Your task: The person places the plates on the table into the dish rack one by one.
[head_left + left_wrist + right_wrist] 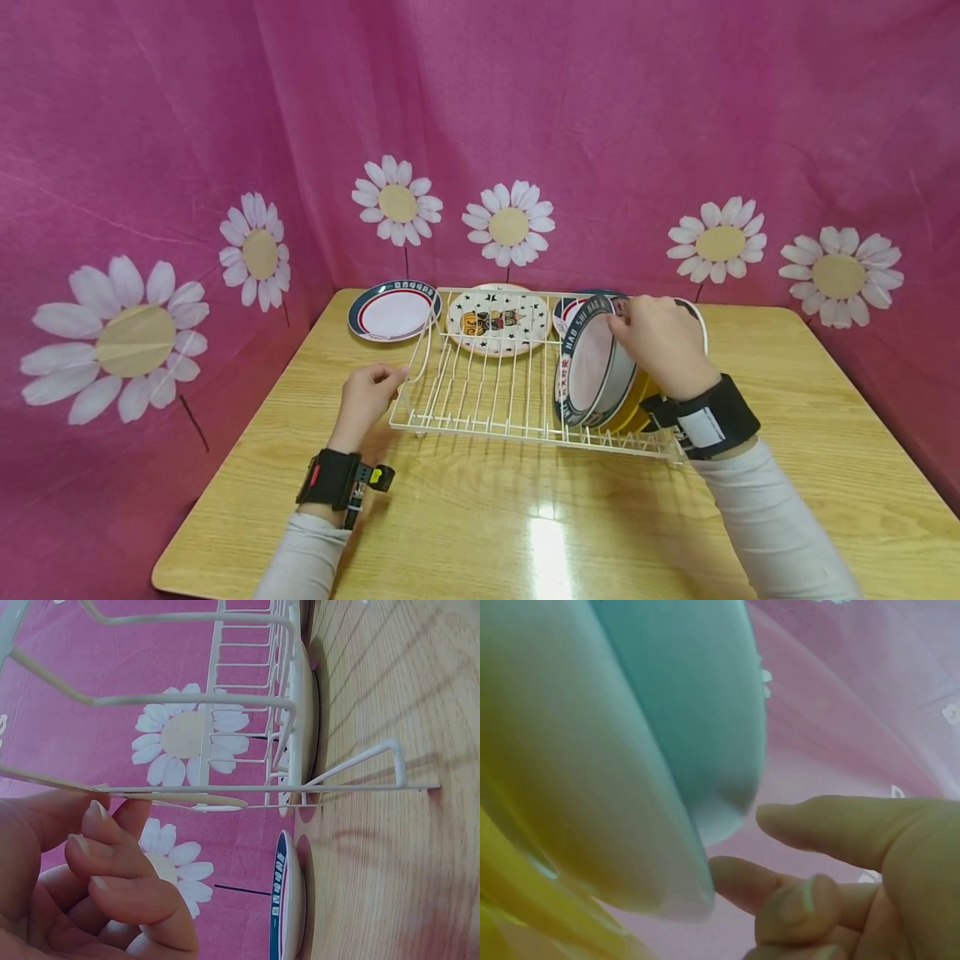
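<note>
Your left hand [367,400] pinches the end wire of the rack [187,698] between thumb and fingertips, the other fingers loosely bent beneath. That grip seems meant to steady the light frame while your other hand works at its far end. Your right hand [656,342] is at the top edge of the front plate [588,367] — thumb and forefinger parted, the other fingers loosely bent, with no firm hold to be seen; whether a fingertip touches the rim, you cannot quite tell.

Just below that hand, the front plate stands tilted in the rack, its lettered rim and white inside turned toward your left hand. Close behind it, under your right palm, are another pale dish and some yellow plates [639,402]; the wires probably keep them all on edge.

Beyond your left hand, a blue-rimmed plate [393,315] lies flat on the table [450,517]; farther to its right lies the star plate [498,321], seen through the rack. A third plate [567,308] lies past your right hand, partly hidden by the front one.
</note>
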Motion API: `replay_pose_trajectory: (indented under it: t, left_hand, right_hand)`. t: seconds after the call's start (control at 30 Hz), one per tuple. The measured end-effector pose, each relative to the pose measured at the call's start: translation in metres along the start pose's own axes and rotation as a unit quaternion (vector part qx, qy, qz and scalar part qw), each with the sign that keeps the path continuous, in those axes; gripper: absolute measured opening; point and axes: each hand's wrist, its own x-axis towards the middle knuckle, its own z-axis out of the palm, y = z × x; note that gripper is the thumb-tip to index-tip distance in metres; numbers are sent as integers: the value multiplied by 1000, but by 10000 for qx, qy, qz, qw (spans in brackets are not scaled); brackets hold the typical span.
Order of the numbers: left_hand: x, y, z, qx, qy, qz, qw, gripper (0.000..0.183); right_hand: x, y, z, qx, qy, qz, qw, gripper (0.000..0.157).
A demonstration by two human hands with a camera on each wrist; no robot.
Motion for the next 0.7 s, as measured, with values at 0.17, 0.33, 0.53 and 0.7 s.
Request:
replay_pose_trajectory:
  t: [0.17,0.33,0.53,0.7]
  left_hand:
    - [0,1,0,-23,15,17,10000,34]
    - [-1,1,-1,-79,-17,-30,10000,34]
    - [-2,1,-1,-128,-37,-54,9999,34]
    - [-2,1,-1,-136,-36,-85,9999,32]
  right_hand:
    - [-5,5,-4,150,266,-131,9994,49]
    - [-9,10,-11,426,309,-25,9986,46]
    - [-17,21,-25,593,475,179,9970,39]
    - [-25,39,-34,685,634,399,9948,39]
